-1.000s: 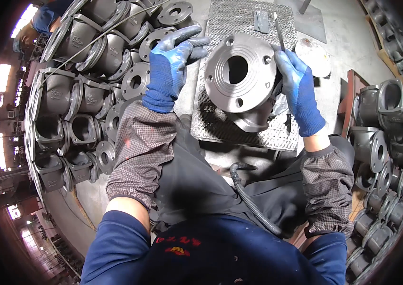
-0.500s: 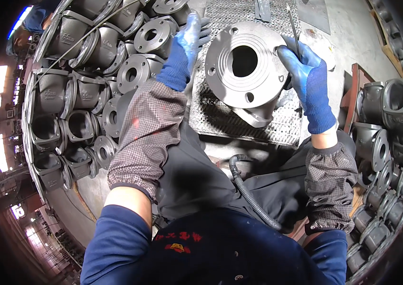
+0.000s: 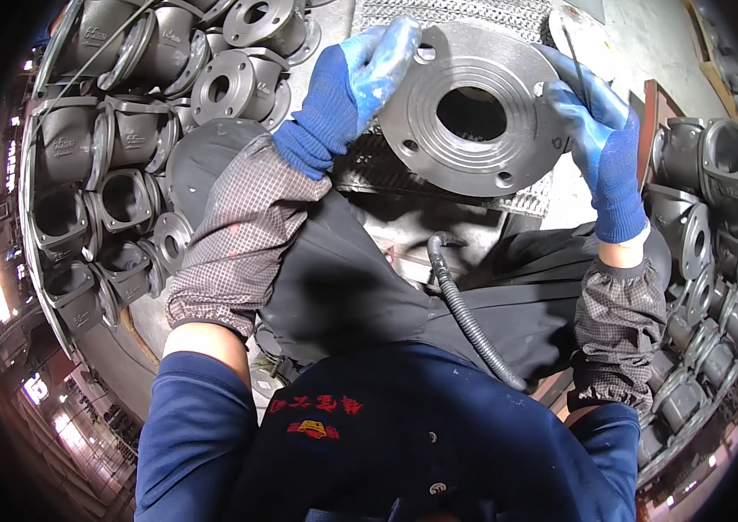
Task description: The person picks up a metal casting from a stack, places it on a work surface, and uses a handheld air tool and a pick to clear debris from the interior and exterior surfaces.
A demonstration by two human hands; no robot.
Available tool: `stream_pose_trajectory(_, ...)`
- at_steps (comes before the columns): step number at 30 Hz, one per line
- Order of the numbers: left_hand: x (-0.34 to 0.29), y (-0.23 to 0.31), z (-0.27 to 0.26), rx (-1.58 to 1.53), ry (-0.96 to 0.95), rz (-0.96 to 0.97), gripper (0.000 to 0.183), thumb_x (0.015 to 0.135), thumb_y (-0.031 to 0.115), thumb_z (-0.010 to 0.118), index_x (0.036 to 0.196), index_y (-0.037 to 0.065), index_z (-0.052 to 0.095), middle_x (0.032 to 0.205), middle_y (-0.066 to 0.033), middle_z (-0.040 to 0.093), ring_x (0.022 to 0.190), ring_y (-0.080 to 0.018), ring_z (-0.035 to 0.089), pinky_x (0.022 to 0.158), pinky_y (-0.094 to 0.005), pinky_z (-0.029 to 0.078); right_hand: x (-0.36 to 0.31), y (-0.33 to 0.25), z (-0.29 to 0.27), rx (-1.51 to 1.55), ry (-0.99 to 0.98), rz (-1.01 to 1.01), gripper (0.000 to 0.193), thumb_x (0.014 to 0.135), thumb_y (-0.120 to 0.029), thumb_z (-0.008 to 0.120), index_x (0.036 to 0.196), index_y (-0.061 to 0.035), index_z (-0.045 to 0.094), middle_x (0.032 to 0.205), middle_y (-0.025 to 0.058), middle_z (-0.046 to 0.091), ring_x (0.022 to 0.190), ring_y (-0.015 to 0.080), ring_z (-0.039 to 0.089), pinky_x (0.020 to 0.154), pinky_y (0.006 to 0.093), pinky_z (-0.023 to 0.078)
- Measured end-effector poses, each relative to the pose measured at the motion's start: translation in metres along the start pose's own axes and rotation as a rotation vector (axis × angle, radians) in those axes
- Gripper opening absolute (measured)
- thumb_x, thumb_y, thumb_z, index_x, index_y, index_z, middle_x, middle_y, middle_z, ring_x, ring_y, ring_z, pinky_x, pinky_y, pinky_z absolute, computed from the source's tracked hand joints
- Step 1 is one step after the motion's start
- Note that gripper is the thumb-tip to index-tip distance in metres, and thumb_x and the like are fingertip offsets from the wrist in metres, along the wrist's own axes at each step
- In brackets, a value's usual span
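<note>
Grey flanged casting [image 3: 473,109], round face upward, gripped by left hand [image 3: 347,83] and right hand [image 3: 600,139].

Valve body beneath the flange [image 3: 472,109] hidden from us, our left hand [image 3: 347,87] fingers' tips tucked behind its rim, thin rod [image 3: 574,54] in our right hand [image 3: 600,143] cut short at top, hose [image 3: 465,313] end lost under our jacket, far castings [image 3: 717,287] blurred.

Blue-gloved hands [image 3: 347,87], checked grey-brown sleeve guards [image 3: 243,235], a dull grey flange [image 3: 473,109], navy shirt [image 3: 421,435].
</note>
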State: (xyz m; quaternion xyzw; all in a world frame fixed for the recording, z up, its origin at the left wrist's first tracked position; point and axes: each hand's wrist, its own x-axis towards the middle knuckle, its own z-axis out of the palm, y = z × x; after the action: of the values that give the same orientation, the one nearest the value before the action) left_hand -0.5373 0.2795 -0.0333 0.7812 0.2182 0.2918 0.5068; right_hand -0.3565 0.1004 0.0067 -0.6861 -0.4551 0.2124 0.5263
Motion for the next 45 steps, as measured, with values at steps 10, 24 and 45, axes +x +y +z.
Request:
stream_pose_trajectory(10,-0.015,0.040,0.035,0.178,-0.160,-0.014,0.035,0.089,0.030,0.058,0.107,-0.001,0.062,0.093,-0.0097,0.066,0.085,-0.0125,0.061,0.075,-0.0252,0.049,-0.011,0.018,-0.016,0.135,0.132,0.144,0.027,0.082,-0.002,0.061,0.108,0.0030,0.061,0.097,0.0103,0.067,0.085,0.0141,0.064,0.080,0.0232,0.050)
stream_pose_trajectory(24,0.029,0.035,0.058,-0.020,-0.028,-0.143,0.034,0.087,0.026,0.059,0.107,-0.002,0.062,0.082,-0.0075,0.066,0.074,-0.0099,0.059,0.067,-0.0244,0.049,-0.017,0.069,-0.033,0.161,0.509,0.658,0.036,0.090,-0.033,0.046,0.107,-0.0065,0.064,0.090,0.0094,0.067,0.062,0.0084,0.058,0.046,0.0173,0.030)
stream_pose_trajectory(45,0.011,0.063,0.054,-0.463,-0.014,-0.410,0.051,0.089,0.018,0.056,0.128,-0.009,0.037,0.086,-0.0084,0.058,0.066,-0.0120,0.059,0.049,-0.0248,0.055,-0.021,0.079,0.009,0.636,0.315,0.802,0.024,0.096,-0.025,0.039,0.094,-0.0080,0.057,0.064,-0.0017,0.051,0.048,0.0069,0.043,0.043,0.0202,0.033)
